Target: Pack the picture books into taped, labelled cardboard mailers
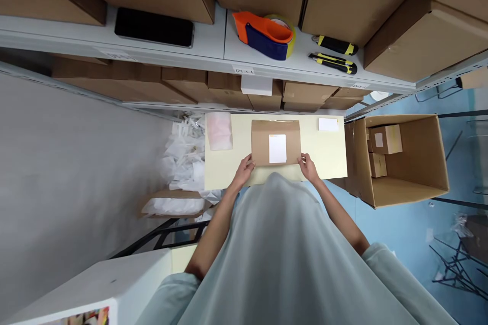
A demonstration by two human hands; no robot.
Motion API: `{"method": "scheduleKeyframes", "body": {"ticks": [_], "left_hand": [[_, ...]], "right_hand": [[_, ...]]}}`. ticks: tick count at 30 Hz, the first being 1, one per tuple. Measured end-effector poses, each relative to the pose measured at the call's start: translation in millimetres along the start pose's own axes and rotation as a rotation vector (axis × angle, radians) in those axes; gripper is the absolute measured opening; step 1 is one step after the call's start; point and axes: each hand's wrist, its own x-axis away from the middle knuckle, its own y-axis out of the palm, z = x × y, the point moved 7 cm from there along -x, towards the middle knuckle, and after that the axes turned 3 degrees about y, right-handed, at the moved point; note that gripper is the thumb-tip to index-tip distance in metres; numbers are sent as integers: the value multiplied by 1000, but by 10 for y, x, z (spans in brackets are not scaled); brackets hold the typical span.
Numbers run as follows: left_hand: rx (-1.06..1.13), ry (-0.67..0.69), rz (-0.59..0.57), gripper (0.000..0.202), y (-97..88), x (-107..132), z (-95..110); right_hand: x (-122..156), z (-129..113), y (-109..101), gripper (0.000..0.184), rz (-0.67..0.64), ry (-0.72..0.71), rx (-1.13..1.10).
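While both hands are engaged on a single item, the small brown carton (276, 128) is found at the middle of the bench (328, 155), between the two arms and close to the person's front. The left hand (243, 172) has its fingers clamped on the carton's near left corner; the right hand (308, 167) has its fingers clamped on the near right corner. Whether the carton bears fully on the surface or is slightly raised cannot be told. Its upper face carries a white label (277, 149), whose print is too small to read. A pale pink packet (220, 131) lies left of the carton, near the bench's left end, and a white slip (328, 124) lies toward the far right corner. Beyond the right end stands a large open box (415, 183) with smaller cartons inside, among them a taped one (392, 139). White plastic packaging (185, 155) is heaped beside the left end. On the shelf (209, 40) above are noted a dark phone (154, 27), an orange and blue tape dispenser (263, 35) and two black and yellow cutters (337, 44), the latter side by side.
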Motion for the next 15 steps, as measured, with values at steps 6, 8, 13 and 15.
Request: {"method": "scheduleKeyframes", "body": {"ticks": [6, 8, 13, 15], "left_hand": [[26, -94, 14, 71, -45, -341, 42], [31, -105, 51, 76, -96, -520, 168], [74, -88, 44, 72, -153, -716, 510], [88, -67, 53, 70, -201, -659, 605]], "right_hand": [[-361, 12, -126, 40, 43, 40, 27], [-554, -75, -169, 46, 72, 37, 27], [-772, -303, -156, 60, 107, 7, 35], [-686, -390, -162, 66, 129, -45, 52]]}}
